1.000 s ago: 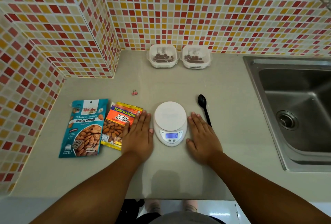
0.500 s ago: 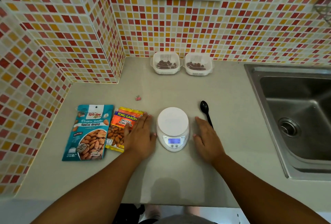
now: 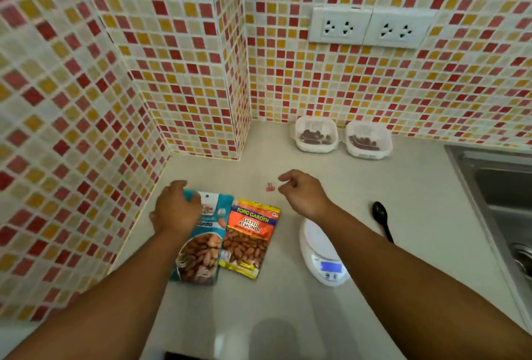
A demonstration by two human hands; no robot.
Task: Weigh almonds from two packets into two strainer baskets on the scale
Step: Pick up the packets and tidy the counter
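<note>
- Strainer baskets (image 3: 315,134) and (image 3: 368,141): upper centre, against the wall, each holding some almonds; weighing looks largely done.
- Scale (image 3: 322,253): lower centre-right, platform bare, display lit.
- Left hand (image 3: 176,207): fingers curled over the teal packet (image 3: 201,247), centre left.
- Right hand (image 3: 302,192): loosely curled, holding nothing, beside a pink clip (image 3: 270,187).
- Orange packet (image 3: 250,237): lying flat.
- Black spoon (image 3: 382,220), beige counter (image 3: 288,316), mosaic tiles, sink at right edge.
</note>
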